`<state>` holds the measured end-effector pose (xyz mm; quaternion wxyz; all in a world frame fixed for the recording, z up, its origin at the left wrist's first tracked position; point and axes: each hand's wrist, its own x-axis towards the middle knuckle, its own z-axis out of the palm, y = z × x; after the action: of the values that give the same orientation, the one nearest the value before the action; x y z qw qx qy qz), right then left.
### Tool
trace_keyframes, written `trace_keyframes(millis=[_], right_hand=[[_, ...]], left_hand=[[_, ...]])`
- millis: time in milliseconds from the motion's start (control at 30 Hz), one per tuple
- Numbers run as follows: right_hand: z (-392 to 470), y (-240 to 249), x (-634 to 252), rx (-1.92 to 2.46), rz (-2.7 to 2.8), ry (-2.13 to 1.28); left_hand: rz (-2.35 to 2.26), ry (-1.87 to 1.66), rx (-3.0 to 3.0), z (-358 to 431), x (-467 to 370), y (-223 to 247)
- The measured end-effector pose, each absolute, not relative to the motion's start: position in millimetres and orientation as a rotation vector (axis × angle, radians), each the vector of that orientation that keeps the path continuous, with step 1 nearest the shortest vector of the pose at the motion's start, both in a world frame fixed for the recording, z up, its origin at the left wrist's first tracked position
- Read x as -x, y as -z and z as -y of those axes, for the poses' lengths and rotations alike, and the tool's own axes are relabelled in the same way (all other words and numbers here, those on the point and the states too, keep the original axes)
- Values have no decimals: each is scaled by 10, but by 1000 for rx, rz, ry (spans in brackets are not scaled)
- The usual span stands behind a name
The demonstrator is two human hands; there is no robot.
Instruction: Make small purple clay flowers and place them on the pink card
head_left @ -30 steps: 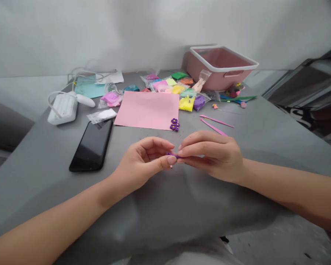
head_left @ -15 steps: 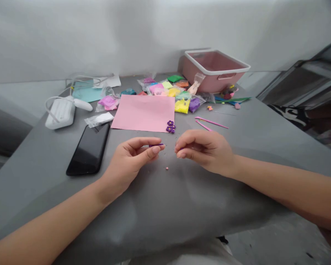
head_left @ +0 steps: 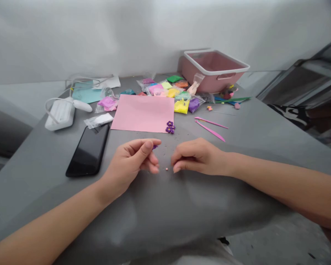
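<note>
Between the thumb and forefinger of my left hand (head_left: 138, 156) is a small piece of purple clay (head_left: 155, 147), mostly hidden by the fingers. My right hand (head_left: 198, 158) is low over the table with thumb and forefinger curled close together; whether anything is between them I cannot make out. A tiny pink clay ball (head_left: 167, 169) lies on the table between the hands, just left of the right fingertips. Beyond them, several purple clay flowers with yellow centres (head_left: 170, 127) sit at the corner of a pink sheet (head_left: 143, 114).
A black phone (head_left: 88, 151) and a white power strip (head_left: 60, 114) lie on the left. Bags of coloured clay (head_left: 181, 106) spread behind the sheet, before a pink basket (head_left: 215, 70). Pink modelling tools (head_left: 211, 131) rest beyond my right hand.
My right hand has moved down and slightly left, towards the pink ball, uncovering a pink tool. My left thumb has shifted up over the purple piece, and the other left fingers have dropped lower.
</note>
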<state>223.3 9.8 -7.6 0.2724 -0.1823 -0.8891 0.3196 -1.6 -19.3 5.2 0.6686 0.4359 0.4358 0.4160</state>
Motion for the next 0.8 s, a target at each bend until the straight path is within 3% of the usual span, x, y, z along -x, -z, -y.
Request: trace_keyframes(millis=[800], right_hand=[[-115,39,-2256,418,2490,-926]], left_hand=[[-993,-1062,-1032,228,6,-109]])
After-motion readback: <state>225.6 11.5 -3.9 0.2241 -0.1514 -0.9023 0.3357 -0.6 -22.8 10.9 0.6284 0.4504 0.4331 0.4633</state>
